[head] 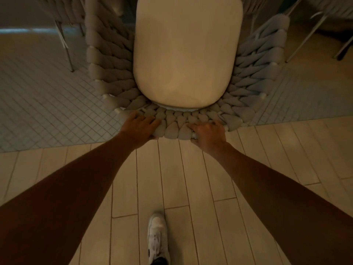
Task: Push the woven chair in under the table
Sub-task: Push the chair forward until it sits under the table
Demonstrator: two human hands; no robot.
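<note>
Head view looks straight down on the woven chair, which stands directly ahead with its curved back nearest the person and its pale seat cushion running away toward the top of the picture. The back and sides are thick, padded-looking braided cords over a frame whose pale ends show between the loops; the cords will likely give under the fingers, so the firm push has to go into the rim beneath them. Both hands are already there: the left hand is curled over the top of the back to the left of centre, and the right hand is wrapped over it to the right, each closed on the weave. Judging by the slim metal legs, the chair is probably fairly light. It stands on small square tiles, whose grout lines may make the feet catch or chatter, while the person's white shoe is on pale planks. The table itself cannot be made out in the dim upper edge. Other thin-legged chairs stand at left and right.
</note>
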